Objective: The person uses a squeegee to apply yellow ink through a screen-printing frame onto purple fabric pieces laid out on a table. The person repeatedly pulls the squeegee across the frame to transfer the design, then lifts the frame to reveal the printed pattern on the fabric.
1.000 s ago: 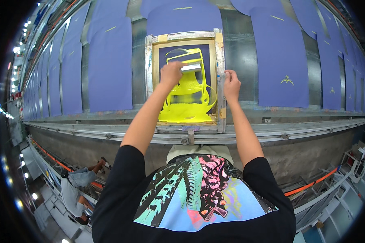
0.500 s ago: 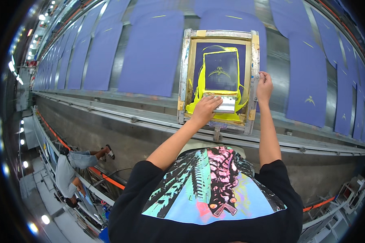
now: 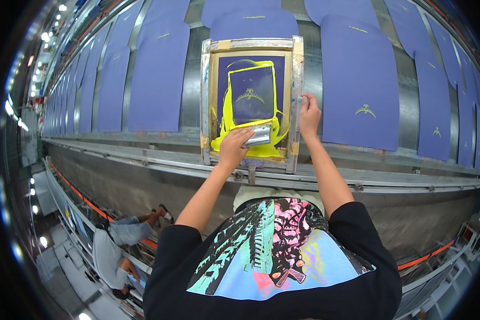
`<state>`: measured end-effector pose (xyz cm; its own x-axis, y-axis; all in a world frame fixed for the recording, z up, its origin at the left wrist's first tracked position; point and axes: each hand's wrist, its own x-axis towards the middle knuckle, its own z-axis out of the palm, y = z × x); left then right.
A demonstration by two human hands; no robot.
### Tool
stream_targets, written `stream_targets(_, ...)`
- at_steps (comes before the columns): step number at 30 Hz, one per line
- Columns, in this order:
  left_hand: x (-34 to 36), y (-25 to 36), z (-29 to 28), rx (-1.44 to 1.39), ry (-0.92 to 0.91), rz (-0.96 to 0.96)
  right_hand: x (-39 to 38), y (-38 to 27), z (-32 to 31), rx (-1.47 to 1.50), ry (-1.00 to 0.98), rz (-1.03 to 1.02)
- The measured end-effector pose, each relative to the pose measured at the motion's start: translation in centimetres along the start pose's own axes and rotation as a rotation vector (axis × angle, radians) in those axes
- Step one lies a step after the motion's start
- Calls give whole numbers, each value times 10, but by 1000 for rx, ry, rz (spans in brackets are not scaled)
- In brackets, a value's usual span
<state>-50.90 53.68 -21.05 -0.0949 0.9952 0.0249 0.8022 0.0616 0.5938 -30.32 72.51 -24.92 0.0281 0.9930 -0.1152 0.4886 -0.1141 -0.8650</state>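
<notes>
A screen printing frame (image 3: pixel 297 69) with worn, taped edges stands over a blue-purple fabric panel. Bright yellow ink (image 3: pixel 274 88) borders the window of its mesh and pools at the near end. Inside the window a small spiky motif shows. My left hand (image 3: pixel 233 146) is closed on the left end of a silver metal squeegee (image 3: pixel 258 136), which sits slightly tilted in the near pool of ink. With fingers pinched, my right hand (image 3: pixel 310 114) holds the right edge of the frame. The squeegee's lower edge is hidden.
Fabric panels lie in rows along the long metal table; a panel (image 3: pixel 360 80) to the right bears a yellow motif, and a panel (image 3: pixel 157 90) at left shows none near its close end. A metal rail (image 3: pixel 325 180) edges the table. Another person (image 3: pixel 114 250) is at the lower left.
The frame, both hands and I have moved left along the table, to another panel. A panel with a yellow motif now lies just right of the frame. The squeegee has tilted slightly.
</notes>
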Motion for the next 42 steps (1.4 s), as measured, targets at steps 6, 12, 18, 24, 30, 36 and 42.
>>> stream_targets(6, -31, -3, 3, 35, -89, -7, 17, 19, 8, 44, 73, -68)
stream_targets(12, -25, -8, 17, 171, -26, 108, 22, 20, -1, -26, 64, -15)
stream_targets(18, 141, -58, -4, 67, -75, -145, 18, 21, 1, -53, 69, -34)
stream_targets(24, 217, -65, -17, 182, -6, -25, 14, 16, 0, -21, 56, -26)
stream_targets(30, 113, -38, 3, 135, 76, 137, 14, 12, -1, -5, 64, -4)
stream_targets(36, 67, -31, 13, 83, -5, 143, 12, 34, -2, -25, 127, -49)
stream_targets(42, 243, -68, -25, 115, -207, -124, 11, 27, 4, -16, 88, -16)
